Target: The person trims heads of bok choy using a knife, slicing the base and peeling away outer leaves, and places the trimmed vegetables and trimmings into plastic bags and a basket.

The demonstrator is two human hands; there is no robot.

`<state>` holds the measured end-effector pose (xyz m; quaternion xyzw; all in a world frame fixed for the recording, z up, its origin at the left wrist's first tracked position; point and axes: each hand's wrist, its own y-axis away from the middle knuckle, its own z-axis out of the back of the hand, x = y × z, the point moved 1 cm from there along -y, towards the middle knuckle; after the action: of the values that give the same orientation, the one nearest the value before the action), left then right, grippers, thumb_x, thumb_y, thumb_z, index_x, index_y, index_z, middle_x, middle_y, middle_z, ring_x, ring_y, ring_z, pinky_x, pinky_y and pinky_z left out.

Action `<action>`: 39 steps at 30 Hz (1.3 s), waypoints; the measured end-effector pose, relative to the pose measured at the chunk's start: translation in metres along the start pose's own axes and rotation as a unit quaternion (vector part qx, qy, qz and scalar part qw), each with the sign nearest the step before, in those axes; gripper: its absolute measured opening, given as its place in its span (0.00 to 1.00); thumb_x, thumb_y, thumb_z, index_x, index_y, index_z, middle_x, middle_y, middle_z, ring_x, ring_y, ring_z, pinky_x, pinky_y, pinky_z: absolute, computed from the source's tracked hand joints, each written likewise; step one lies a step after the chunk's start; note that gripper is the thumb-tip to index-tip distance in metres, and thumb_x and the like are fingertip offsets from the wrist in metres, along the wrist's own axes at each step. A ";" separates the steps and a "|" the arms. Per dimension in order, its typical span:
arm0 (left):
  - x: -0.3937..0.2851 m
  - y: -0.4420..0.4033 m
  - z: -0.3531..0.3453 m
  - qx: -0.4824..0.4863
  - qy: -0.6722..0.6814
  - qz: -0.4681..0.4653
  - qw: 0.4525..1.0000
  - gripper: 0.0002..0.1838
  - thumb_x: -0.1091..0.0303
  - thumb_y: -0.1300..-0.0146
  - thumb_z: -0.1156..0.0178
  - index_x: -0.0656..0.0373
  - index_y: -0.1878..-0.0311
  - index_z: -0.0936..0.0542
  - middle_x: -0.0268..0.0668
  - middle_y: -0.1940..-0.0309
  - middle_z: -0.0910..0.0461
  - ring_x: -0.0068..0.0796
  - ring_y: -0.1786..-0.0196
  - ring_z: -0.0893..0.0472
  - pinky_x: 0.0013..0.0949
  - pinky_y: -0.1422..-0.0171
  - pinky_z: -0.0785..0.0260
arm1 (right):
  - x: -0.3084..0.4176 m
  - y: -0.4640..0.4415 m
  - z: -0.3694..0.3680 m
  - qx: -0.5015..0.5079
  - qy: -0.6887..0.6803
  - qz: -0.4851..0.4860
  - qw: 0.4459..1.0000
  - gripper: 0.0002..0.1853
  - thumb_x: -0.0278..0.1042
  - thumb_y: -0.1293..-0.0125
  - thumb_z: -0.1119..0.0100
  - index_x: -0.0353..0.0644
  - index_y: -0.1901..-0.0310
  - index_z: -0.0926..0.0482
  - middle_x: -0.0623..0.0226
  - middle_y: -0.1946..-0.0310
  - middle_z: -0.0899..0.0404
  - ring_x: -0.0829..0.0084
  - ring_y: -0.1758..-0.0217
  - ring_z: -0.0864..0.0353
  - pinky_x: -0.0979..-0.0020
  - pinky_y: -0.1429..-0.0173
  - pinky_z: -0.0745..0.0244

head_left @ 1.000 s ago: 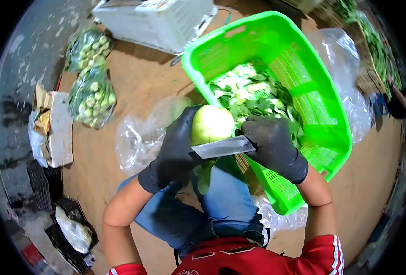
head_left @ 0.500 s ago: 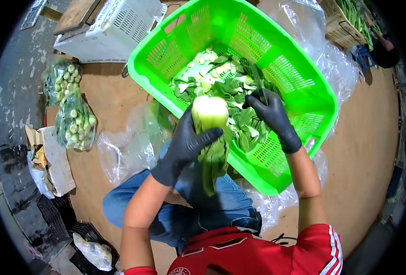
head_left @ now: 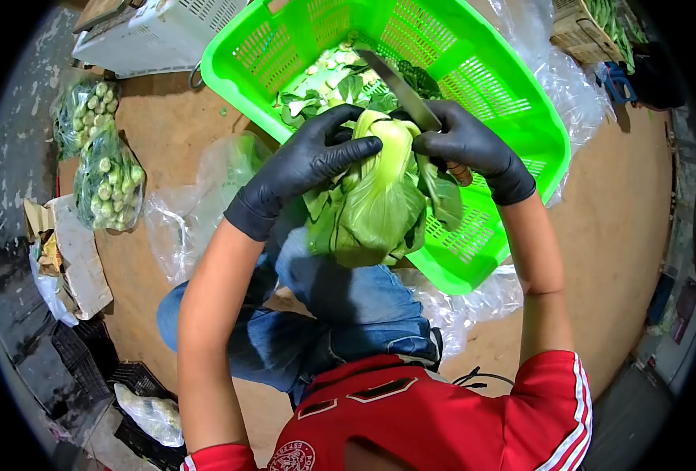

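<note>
My left hand, in a black glove, is closed round the left side of a head of bok choy. Its pale stalks point away from me and the green leaves hang toward my lap. In my black-gloved right hand is a knife, its blade slanting up and to the left over the basket. A bit of its brown handle shows below the palm. The right thumb and fingertips are at the stalks' right side. Beyond both hands, the bright green basket holds cut leaves and pale stalk ends.
At left lie bags of bok choy and a piece of cardboard. A white crate stands at upper left, black crates at lower left. Clear plastic sheeting spreads round the basket. Another crate with long greens is at upper right.
The bok choy has turned, its leaves now spread toward me. My right hand has moved from over the basket to the stalks, bringing the knife along. The view has shifted slightly.
</note>
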<state>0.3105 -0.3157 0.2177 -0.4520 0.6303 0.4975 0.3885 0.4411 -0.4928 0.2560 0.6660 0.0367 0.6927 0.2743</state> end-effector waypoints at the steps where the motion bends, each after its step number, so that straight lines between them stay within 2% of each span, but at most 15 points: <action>1: 0.003 0.000 0.001 -0.027 0.009 0.006 1.000 0.27 0.61 0.40 0.39 0.65 0.41 0.33 0.35 0.54 0.25 0.21 0.52 0.26 0.27 0.47 0.33 | -0.001 0.001 0.000 -0.001 -0.003 0.001 1.000 0.21 0.36 0.47 0.43 0.32 0.54 0.25 0.71 0.68 0.23 0.84 0.68 0.28 0.78 0.63 0.30; 4: 0.015 -0.010 0.017 -0.123 0.014 -0.009 0.992 0.28 0.62 0.41 0.39 0.66 0.41 0.33 0.37 0.55 0.23 0.24 0.53 0.25 0.28 0.46 0.33 | -0.022 0.006 0.012 -0.011 -0.072 0.005 0.997 0.19 0.35 0.46 0.43 0.32 0.53 0.25 0.71 0.65 0.23 0.83 0.65 0.27 0.78 0.59 0.30; 5: 0.014 -0.016 0.019 -0.195 -0.188 -0.090 0.958 0.28 0.61 0.41 0.39 0.68 0.41 0.33 0.40 0.54 0.23 0.27 0.53 0.24 0.30 0.46 0.33 | -0.032 0.008 0.014 -0.019 -0.116 0.011 0.993 0.19 0.34 0.45 0.43 0.33 0.53 0.25 0.71 0.63 0.23 0.83 0.64 0.27 0.78 0.57 0.30; 7: 0.016 -0.023 0.014 -0.364 -0.523 -0.265 0.724 0.29 0.58 0.41 0.39 0.70 0.43 0.32 0.44 0.54 0.23 0.29 0.52 0.24 0.32 0.45 0.33 | -0.041 0.013 0.014 -0.051 -0.169 0.031 0.984 0.19 0.35 0.44 0.42 0.34 0.52 0.25 0.71 0.62 0.23 0.82 0.62 0.26 0.78 0.56 0.30; 10: -0.015 -0.018 -0.008 -0.107 -0.174 -0.101 0.974 0.31 0.53 0.42 0.38 0.70 0.45 0.30 0.47 0.51 0.25 0.32 0.48 0.26 0.34 0.41 0.36 | -0.033 0.016 0.004 -0.120 -0.157 0.055 0.979 0.21 0.38 0.43 0.41 0.35 0.50 0.26 0.70 0.60 0.23 0.82 0.61 0.26 0.78 0.55 0.30; 11: -0.016 -0.014 -0.017 -0.055 -0.122 -0.029 0.991 0.31 0.54 0.41 0.39 0.70 0.44 0.32 0.48 0.50 0.26 0.34 0.48 0.26 0.34 0.42 0.35 | -0.032 0.016 0.001 -0.140 -0.143 0.053 0.978 0.22 0.39 0.43 0.41 0.35 0.50 0.26 0.69 0.60 0.23 0.81 0.60 0.26 0.77 0.55 0.30; 13: -0.002 -0.016 -0.020 -0.025 -0.017 -0.038 0.999 0.32 0.55 0.41 0.39 0.70 0.41 0.34 0.49 0.51 0.26 0.34 0.49 0.26 0.36 0.43 0.34 | -0.037 0.013 -0.001 -0.175 -0.094 0.031 0.979 0.24 0.43 0.42 0.40 0.35 0.49 0.27 0.67 0.58 0.23 0.79 0.57 0.26 0.77 0.53 0.30; 16: 0.009 -0.013 -0.022 -0.134 -0.182 -0.091 0.970 0.34 0.56 0.42 0.39 0.69 0.39 0.37 0.48 0.51 0.26 0.33 0.49 0.25 0.34 0.44 0.34 | -0.027 0.006 -0.005 -0.157 -0.065 0.074 0.983 0.28 0.41 0.44 0.35 0.34 0.46 0.29 0.63 0.55 0.23 0.74 0.52 0.26 0.73 0.47 0.30; 19: 0.007 0.002 -0.027 -0.082 -0.256 -0.055 0.962 0.34 0.57 0.42 0.38 0.68 0.38 0.36 0.47 0.51 0.25 0.32 0.49 0.25 0.32 0.44 0.34 | -0.028 -0.001 -0.006 -0.088 -0.016 0.059 0.994 0.28 0.36 0.45 0.34 0.33 0.45 0.30 0.63 0.55 0.23 0.75 0.53 0.25 0.72 0.46 0.30; 22: -0.011 0.030 0.008 0.047 -0.097 -0.027 0.994 0.21 0.68 0.34 0.47 0.64 0.40 0.32 0.42 0.49 0.24 0.29 0.46 0.25 0.31 0.40 0.35 | -0.044 0.001 0.006 -0.015 -0.040 -0.032 0.999 0.28 0.41 0.48 0.34 0.35 0.48 0.29 0.68 0.65 0.24 0.81 0.68 0.29 0.77 0.63 0.32; 26: -0.029 0.101 0.088 -0.179 -0.127 -0.070 0.973 0.16 0.75 0.38 0.48 0.69 0.47 0.28 0.42 0.52 0.23 0.31 0.48 0.24 0.32 0.41 0.33 | -0.026 0.000 0.023 -0.022 -0.040 -0.121 0.992 0.28 0.43 0.48 0.35 0.37 0.49 0.28 0.73 0.74 0.29 0.84 0.81 0.36 0.80 0.77 0.38; 29: -0.002 0.169 0.142 -0.336 -0.109 -0.028 0.935 0.19 0.71 0.39 0.47 0.69 0.45 0.30 0.45 0.54 0.23 0.34 0.50 0.23 0.33 0.43 0.32 | 0.022 -0.053 0.099 -0.179 0.086 0.033 0.979 0.26 0.45 0.45 0.37 0.38 0.49 0.27 0.72 0.75 0.27 0.81 0.81 0.35 0.78 0.76 0.37; 30: 0.011 0.186 0.158 -0.353 -0.098 -0.020 0.930 0.20 0.69 0.38 0.46 0.69 0.45 0.30 0.44 0.55 0.23 0.33 0.52 0.22 0.32 0.45 0.31 | 0.075 -0.084 0.118 -0.272 0.032 0.274 0.922 0.22 0.46 0.41 0.42 0.39 0.50 0.27 0.68 0.74 0.24 0.74 0.80 0.29 0.73 0.75 0.34; 34: 0.060 0.228 0.187 -0.394 -0.008 0.041 0.918 0.19 0.69 0.40 0.47 0.65 0.46 0.29 0.43 0.58 0.21 0.31 0.56 0.21 0.29 0.50 0.30 | 0.203 -0.137 0.253 -0.338 -0.140 0.277 0.889 0.28 0.58 0.41 0.44 0.39 0.51 0.26 0.63 0.64 0.21 0.67 0.67 0.21 0.70 0.69 0.28; 39: 0.120 0.226 0.212 -0.352 -0.081 0.141 0.922 0.12 0.70 0.43 0.45 0.67 0.59 0.20 0.43 0.65 0.18 0.30 0.60 0.20 0.31 0.51 0.29 | 0.175 -0.183 0.057 -0.179 0.116 0.184 0.959 0.24 0.48 0.42 0.40 0.39 0.49 0.26 0.66 0.65 0.20 0.75 0.72 0.24 0.74 0.70 0.31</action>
<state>0.0677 -0.1090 0.1242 -0.4247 0.4383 0.7714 0.1801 0.5618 -0.2808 0.3440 0.5165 -0.1798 0.7988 0.2507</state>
